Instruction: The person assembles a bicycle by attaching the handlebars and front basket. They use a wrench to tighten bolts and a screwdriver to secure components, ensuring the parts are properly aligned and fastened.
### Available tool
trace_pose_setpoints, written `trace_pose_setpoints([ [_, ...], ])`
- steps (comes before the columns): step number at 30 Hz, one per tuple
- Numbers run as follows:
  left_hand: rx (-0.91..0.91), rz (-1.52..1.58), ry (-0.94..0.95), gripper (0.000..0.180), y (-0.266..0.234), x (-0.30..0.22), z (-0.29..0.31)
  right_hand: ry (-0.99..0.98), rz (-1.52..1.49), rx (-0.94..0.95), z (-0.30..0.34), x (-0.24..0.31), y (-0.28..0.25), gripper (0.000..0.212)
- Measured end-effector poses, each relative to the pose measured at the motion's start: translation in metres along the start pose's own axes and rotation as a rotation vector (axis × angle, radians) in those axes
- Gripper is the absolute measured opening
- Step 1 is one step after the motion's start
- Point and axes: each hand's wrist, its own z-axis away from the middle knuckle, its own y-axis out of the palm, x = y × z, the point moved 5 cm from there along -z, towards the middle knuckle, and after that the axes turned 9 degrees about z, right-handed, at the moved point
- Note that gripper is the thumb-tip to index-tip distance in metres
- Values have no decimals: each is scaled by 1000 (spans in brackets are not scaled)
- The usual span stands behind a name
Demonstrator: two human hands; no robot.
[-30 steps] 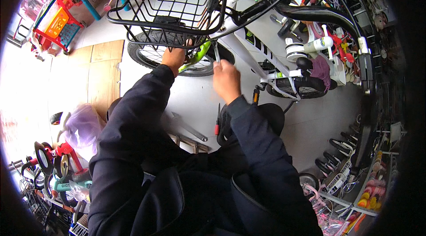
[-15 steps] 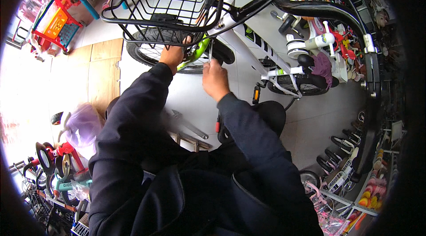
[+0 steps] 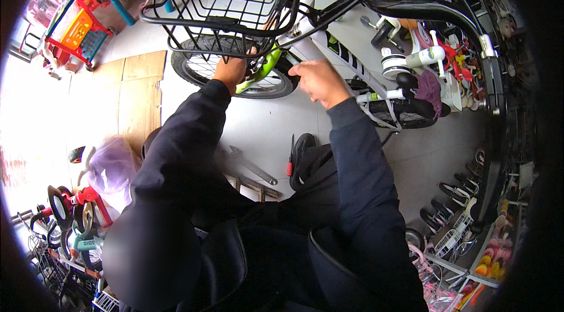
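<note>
A black wire basket (image 3: pixel 229 1) is mounted on the front of a white bicycle (image 3: pixel 346 59) above its front wheel (image 3: pixel 235 77). My left hand (image 3: pixel 231 70) reaches under the basket and grips its lower edge near the green fender (image 3: pixel 264 68). My right hand (image 3: pixel 320 81) is closed in a loose fist beside the white frame tube, just below the basket's mount; what its fingers hold is hidden. Both arms are in dark sleeves.
A metal wrench (image 3: pixel 252 165) and a red-handled screwdriver (image 3: pixel 291 156) lie on the grey floor near my knees. Flattened cardboard (image 3: pixel 138 98) lies to the left. Children's bikes and toys crowd the right side and lower left. A red and blue toy cart (image 3: pixel 76 30) stands at upper left.
My right hand has moved right and up along the frame, away from my left hand. The view has shifted closer to the basket. My left hand stays under the basket.
</note>
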Motion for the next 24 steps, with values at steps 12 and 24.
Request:
trace_pose_setpoints([
  [12, -42, -64, 151, 39, -10, 6, -24, 73, 411, -510, 20, -30, 104, 21],
  [24, -129, -228, 57, 48, -3, -11, -5, 318, -263, -43, -1, -5, 4, 21],
])
